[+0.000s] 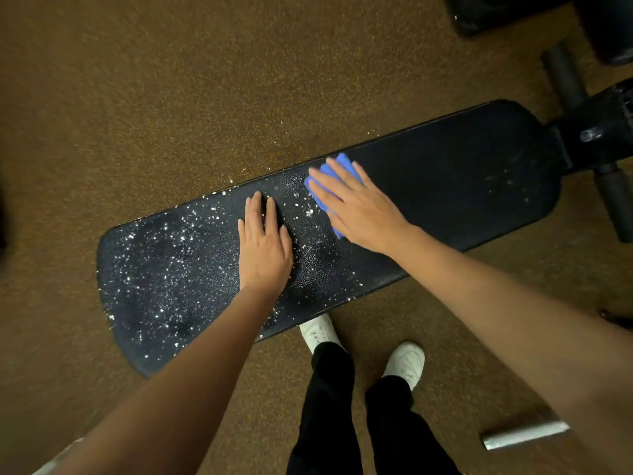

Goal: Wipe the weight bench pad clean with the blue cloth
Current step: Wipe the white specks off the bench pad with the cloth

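Bench pad (445, 173), black and long, lies across the brown floor (137, 97), white specks thick on its near-left end. Left hand (263, 248) presses flat, fingers straight. Farther on, right hand (356, 207) presses the blue cloth (329, 173) flat, fingers spread.

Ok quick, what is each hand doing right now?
Left hand: open, flat on the bench pad, holding nothing.
Right hand: open, fingers straight, pressing the blue cloth onto the pad.
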Motion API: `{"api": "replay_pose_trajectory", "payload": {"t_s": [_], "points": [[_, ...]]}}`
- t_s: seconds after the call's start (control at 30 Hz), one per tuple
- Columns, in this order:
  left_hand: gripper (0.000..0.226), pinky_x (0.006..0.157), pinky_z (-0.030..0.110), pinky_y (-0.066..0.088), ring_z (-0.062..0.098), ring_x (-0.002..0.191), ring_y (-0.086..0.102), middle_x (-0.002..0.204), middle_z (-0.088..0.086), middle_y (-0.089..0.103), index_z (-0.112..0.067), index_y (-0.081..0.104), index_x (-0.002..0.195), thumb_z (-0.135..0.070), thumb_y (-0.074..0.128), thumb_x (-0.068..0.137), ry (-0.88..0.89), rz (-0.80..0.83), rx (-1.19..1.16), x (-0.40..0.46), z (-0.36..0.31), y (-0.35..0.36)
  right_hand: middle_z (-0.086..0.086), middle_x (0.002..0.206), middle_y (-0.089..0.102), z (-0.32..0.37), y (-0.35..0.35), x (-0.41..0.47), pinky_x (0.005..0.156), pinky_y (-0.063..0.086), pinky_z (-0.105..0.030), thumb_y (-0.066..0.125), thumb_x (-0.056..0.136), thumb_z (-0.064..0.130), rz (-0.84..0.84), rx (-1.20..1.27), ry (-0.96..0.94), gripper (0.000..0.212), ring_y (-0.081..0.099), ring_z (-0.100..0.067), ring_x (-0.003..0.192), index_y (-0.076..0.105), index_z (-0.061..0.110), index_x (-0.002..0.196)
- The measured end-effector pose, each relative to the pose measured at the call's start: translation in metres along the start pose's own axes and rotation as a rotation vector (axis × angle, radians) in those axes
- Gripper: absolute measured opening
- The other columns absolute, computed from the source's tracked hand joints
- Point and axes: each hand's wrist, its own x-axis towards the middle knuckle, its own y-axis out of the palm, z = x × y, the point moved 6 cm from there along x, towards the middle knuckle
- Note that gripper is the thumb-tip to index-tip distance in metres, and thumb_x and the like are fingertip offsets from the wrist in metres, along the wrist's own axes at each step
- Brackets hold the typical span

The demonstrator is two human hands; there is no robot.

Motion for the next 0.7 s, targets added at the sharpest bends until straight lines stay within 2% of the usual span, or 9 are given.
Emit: {"api": "replay_pose_trajectory", "payload": {"t_s": [0.07, 0.1, 0.2, 0.3, 0.37, 0.43, 0.5, 0.57, 0.7], "points": [[0.049, 0.116, 0.044, 0.006, 0.028, 0.143, 0.003, 0.154, 0.015, 0.008, -0.003, 0.020, 0.144, -0.018, 0.030, 0.099, 0.006, 0.009, 0.004, 0.000, 0.000, -0.001, -0.006, 0.151, 0.033, -0.006, 0.003, -0.027, 0.110, 0.024, -0.051, 0.029, 0.088, 0.028, 0.019, -0.052, -0.138, 0.056, 0.027, -0.031, 0.139, 0.036, 0.010, 0.142], [0.049, 0.116, 0.042, 0.004, 0.027, 0.143, 0.001, 0.155, 0.014, 0.007, -0.004, 0.018, 0.145, -0.020, 0.029, 0.099, 0.007, 0.017, 0.008, 0.000, 0.000, -0.001, -0.006, 0.150, 0.034, -0.014, 0.004, -0.038, 0.110, 0.024, -0.051, 0.030, 0.088, 0.028, 0.006, -0.069, -0.134, 0.056, 0.028, -0.031, 0.139, 0.036, 0.010, 0.141], [0.050, 0.116, 0.039, 0.001, 0.025, 0.143, -0.002, 0.155, 0.013, 0.005, -0.005, 0.016, 0.146, -0.021, 0.027, 0.100, 0.011, 0.025, 0.023, 0.000, 0.002, -0.002, -0.007, 0.149, 0.036, -0.041, 0.000, -0.049, 0.108, 0.026, -0.055, 0.031, 0.087, 0.026, -0.069, -0.019, 0.143, 0.057, 0.031, -0.034, 0.137, 0.038, 0.008, 0.140], [0.050, 0.116, 0.042, 0.003, 0.027, 0.143, 0.000, 0.155, 0.014, 0.007, -0.004, 0.017, 0.145, -0.020, 0.029, 0.099, 0.023, 0.021, 0.032, -0.001, 0.001, -0.001, -0.006, 0.150, 0.034, -0.024, 0.001, -0.049, 0.109, 0.022, -0.057, 0.030, 0.086, 0.026, -0.113, 0.041, 0.348, 0.058, 0.027, -0.035, 0.138, 0.038, 0.008, 0.141], [0.050, 0.116, 0.041, 0.003, 0.026, 0.143, -0.001, 0.155, 0.013, 0.007, -0.004, 0.018, 0.145, -0.021, 0.028, 0.100, 0.012, 0.025, 0.029, -0.001, 0.001, 0.000, -0.006, 0.151, 0.032, 0.007, 0.009, -0.055, 0.110, 0.020, -0.056, 0.033, 0.086, 0.026, -0.100, 0.043, 0.289, 0.058, 0.026, -0.034, 0.139, 0.037, 0.009, 0.141], [0.049, 0.116, 0.042, 0.004, 0.026, 0.143, 0.000, 0.155, 0.013, 0.007, -0.004, 0.019, 0.145, -0.022, 0.028, 0.100, 0.012, 0.026, 0.028, 0.000, 0.000, -0.002, -0.004, 0.151, 0.032, 0.032, 0.018, -0.072, 0.111, 0.019, -0.054, 0.034, 0.086, 0.025, -0.066, 0.037, 0.150, 0.057, 0.026, -0.032, 0.139, 0.036, 0.010, 0.142], [0.049, 0.116, 0.044, 0.006, 0.026, 0.143, 0.003, 0.155, 0.013, 0.008, -0.004, 0.021, 0.144, -0.021, 0.029, 0.099, 0.015, 0.025, 0.028, 0.000, 0.000, -0.004, -0.003, 0.151, 0.032, 0.035, 0.020, -0.090, 0.112, 0.020, -0.051, 0.034, 0.087, 0.025, -0.039, 0.017, 0.030, 0.057, 0.027, -0.029, 0.140, 0.036, 0.012, 0.142], [0.048, 0.116, 0.046, 0.007, 0.026, 0.143, 0.005, 0.154, 0.012, 0.009, -0.005, 0.022, 0.144, -0.022, 0.029, 0.099, 0.016, 0.021, 0.033, -0.003, 0.001, -0.005, -0.003, 0.151, 0.032, 0.018, 0.021, -0.099, 0.111, 0.022, -0.052, 0.033, 0.086, 0.026, -0.026, -0.024, 0.021, 0.058, 0.027, -0.029, 0.139, 0.034, 0.012, 0.142], [0.049, 0.116, 0.048, 0.010, 0.026, 0.142, 0.008, 0.154, 0.012, 0.010, -0.005, 0.023, 0.144, -0.024, 0.028, 0.099, 0.031, 0.022, 0.035, -0.012, 0.000, -0.003, -0.007, 0.151, 0.031, -0.005, 0.019, -0.099, 0.110, 0.018, -0.056, 0.031, 0.089, 0.026, -0.102, 0.017, 0.343, 0.057, 0.024, -0.034, 0.140, 0.034, 0.008, 0.142]]}}
